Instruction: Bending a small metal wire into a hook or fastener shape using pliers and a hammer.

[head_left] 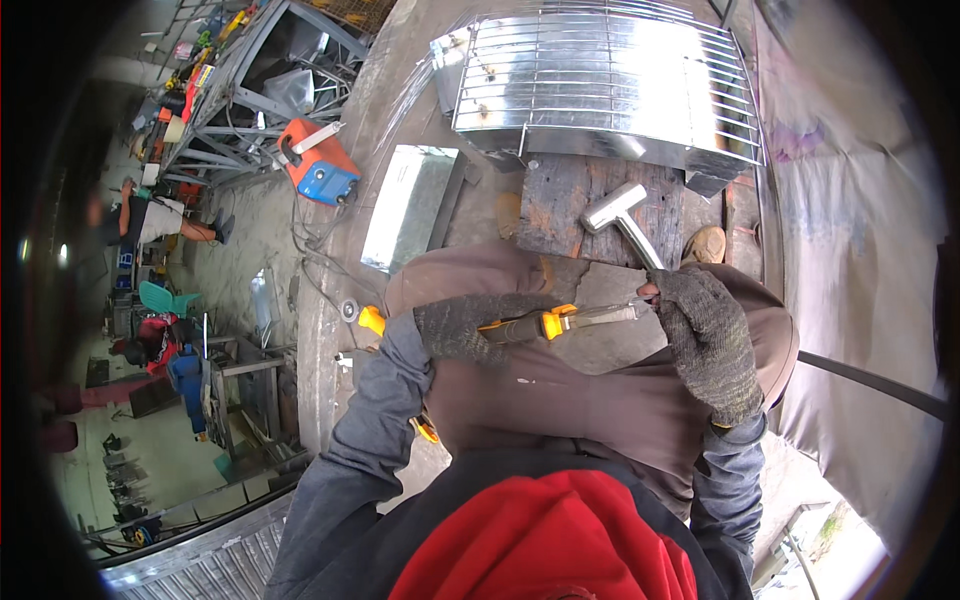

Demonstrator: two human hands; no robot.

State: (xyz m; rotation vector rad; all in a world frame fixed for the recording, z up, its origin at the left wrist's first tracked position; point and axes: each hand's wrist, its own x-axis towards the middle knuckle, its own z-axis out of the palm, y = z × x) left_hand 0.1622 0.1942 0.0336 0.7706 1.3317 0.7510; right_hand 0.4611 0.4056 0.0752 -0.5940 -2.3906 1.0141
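My left hand (455, 325), in a dark knit glove, is closed round a hand tool (535, 325) with a black-and-yellow handle. Its narrow metal end points right; I cannot make out its exact kind. My right hand (700, 335), gloved too with a bare fingertip showing, is closed at the tool's metal tip. A silver hammer (618, 208) lies head-forward over the dark wooden block (560, 200). Its metal handle runs back into the right glove, which appears to grip it. Both hands are above my lap.
Ahead stands a shiny sheet-metal box (600, 70) under a wire grid. A bent metal sheet (410, 205) lies left of the block, near an orange-and-blue machine (320, 165) with cables. Metal frames (270, 90) stand at far left. A pale cloth (850, 220) hangs on the right.
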